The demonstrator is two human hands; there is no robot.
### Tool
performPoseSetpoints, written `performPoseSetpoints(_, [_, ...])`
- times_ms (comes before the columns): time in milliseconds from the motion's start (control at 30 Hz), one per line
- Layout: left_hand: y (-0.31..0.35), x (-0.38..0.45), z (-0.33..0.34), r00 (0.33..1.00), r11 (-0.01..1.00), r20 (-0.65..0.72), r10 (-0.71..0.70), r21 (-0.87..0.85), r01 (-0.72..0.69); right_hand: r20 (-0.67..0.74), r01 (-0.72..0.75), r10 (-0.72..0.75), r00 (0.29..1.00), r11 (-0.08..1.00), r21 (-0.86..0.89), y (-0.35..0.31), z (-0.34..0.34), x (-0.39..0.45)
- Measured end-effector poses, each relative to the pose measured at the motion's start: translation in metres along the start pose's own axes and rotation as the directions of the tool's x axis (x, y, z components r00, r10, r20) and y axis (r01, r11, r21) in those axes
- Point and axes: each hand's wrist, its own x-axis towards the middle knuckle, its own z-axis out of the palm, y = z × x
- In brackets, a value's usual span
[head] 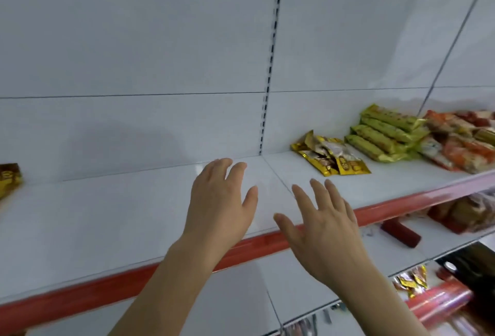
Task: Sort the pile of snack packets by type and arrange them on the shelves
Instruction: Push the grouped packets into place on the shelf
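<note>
White shelf (128, 209) is looking like smooth painted metal, showing a faint sheen. Its red edge strip (88, 291) is appearing as glossy plastic. Gold packets (332, 157) are gleaming as shiny crinkled foil. Green packets (380, 134) are shining as glossy plastic film. Orange-and-white packets (455, 145) are glinting like clear wrap. Back panel (134, 41) is looking matt.

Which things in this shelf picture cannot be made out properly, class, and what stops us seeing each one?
- Gold packet at far left: head view, cut off by the left edge.
- Orange and red packets: cut off by the right edge; printing blurred.
- Lower shelf goods: partly hidden under the red shelf edge, motion-blurred.
- Printing on the gold packets and green packets: too small to read.
- Palms of the left hand and right hand: turned away.
</note>
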Motion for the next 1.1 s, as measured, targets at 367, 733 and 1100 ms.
performPoseSetpoints(367, [0.119,0.101,0.110,0.957,0.995,0.274,0.095,-0.061,-0.081,-0.027,-0.156,0.159,0.987,0.984,0.086,0.164,0.013,0.076])
performPoseSetpoints(733, [0.150,0.178,0.188,0.905,1.000,0.426,0.018,-0.017,-0.012,0.167,-0.065,0.060,0.984,0.997,0.028,0.238,0.050,0.203])
performPoseSetpoints(1100, [0.192,0.198,0.218,0.898,0.915,0.223,-0.380,-0.052,0.400,-0.290,0.271,-0.210,0.934,0.944,0.188,0.292,0.067,0.245])
